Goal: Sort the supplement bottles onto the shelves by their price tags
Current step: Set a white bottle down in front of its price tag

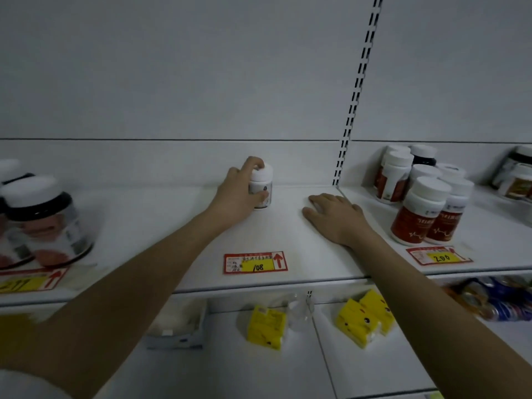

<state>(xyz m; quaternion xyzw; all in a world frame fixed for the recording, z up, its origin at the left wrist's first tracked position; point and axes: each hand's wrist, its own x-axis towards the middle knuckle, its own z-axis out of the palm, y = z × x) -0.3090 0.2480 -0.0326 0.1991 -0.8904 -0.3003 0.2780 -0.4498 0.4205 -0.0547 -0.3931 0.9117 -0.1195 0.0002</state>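
Note:
A small white supplement bottle (263, 184) with a white cap stands upright near the back of the white shelf (172, 226). My left hand (240, 194) grips it, fingers curled round its side and cap. My right hand (336, 216) lies flat, palm down, on the shelf to the bottle's right and holds nothing. At the shelf's front edge, a red and yellow price tag (255, 262) reads 108. Several red-labelled bottles (420, 208) with white caps stand at the right behind a tag marked 200 (439, 256).
Large dark jars (43, 223) stand at the left above another yellow tag (28, 282). More bottles (515, 174) sit at the far right. A slotted upright (355, 93) divides the back wall. The lower shelf holds yellow packets (361, 319), a white box (177, 326) and coloured packs (495, 300).

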